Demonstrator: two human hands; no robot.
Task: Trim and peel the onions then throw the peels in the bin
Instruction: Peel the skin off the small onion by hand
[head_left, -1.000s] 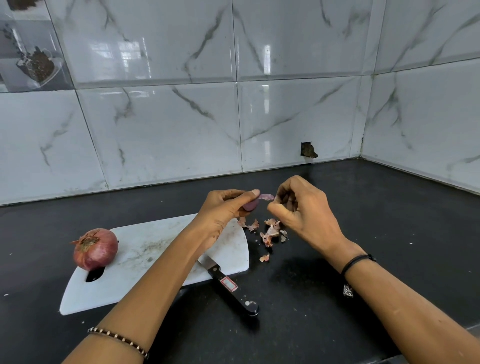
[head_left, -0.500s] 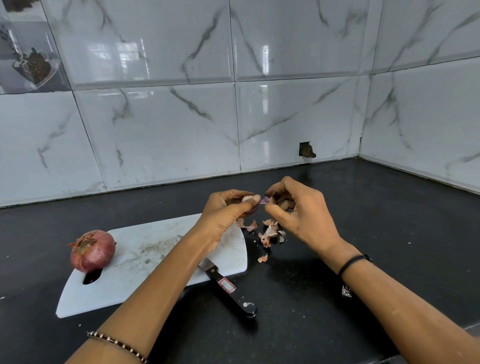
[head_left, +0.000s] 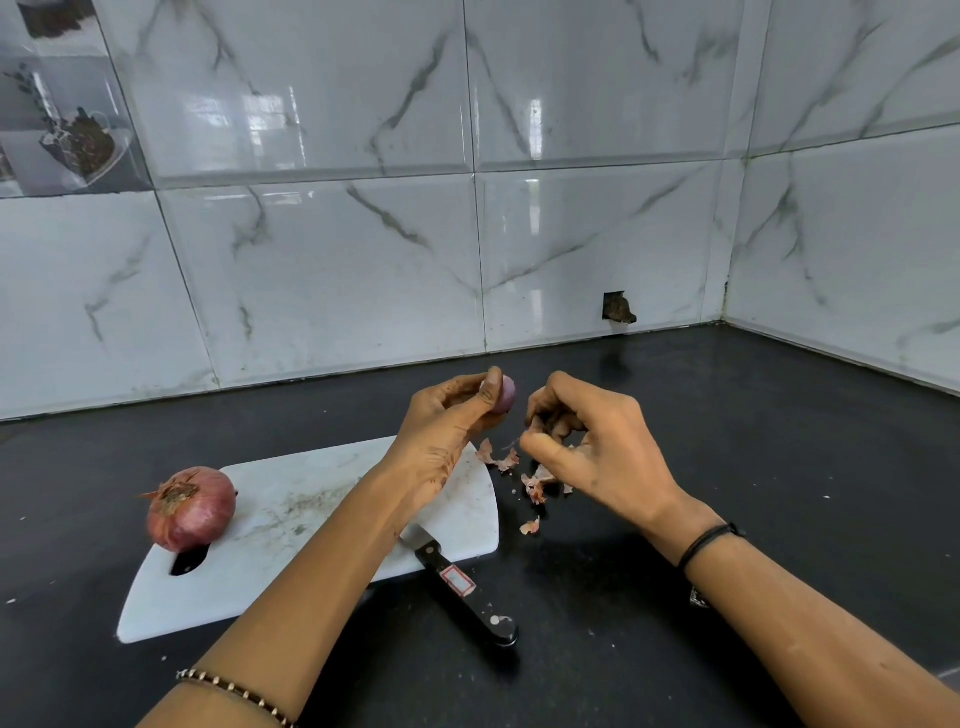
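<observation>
Hands drawn apart since, left hand (head_left: 447, 423) gripping small peeled onion (head_left: 506, 395), right hand (head_left: 597, 452) just right pinching thin peel sliver (head_left: 511, 444), peel scraps (head_left: 532, 486) below on counter (head_left: 675, 613), unpeeled onion (head_left: 189, 509) on cutting board (head_left: 311, 493) left end, knife (head_left: 462, 587) at near edge.

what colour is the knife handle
Black knife handle, with a red-bordered white sticker, seen in the head view.

We hold 1 small, smooth purple onion (head_left: 506, 396) in our left hand (head_left: 441, 431), raised. 1 unpeeled red onion (head_left: 189, 508) rests on the cutting board's (head_left: 311, 499) left end. Papery pink peels (head_left: 532, 486) lie scattered just beside the board's right edge.
</observation>
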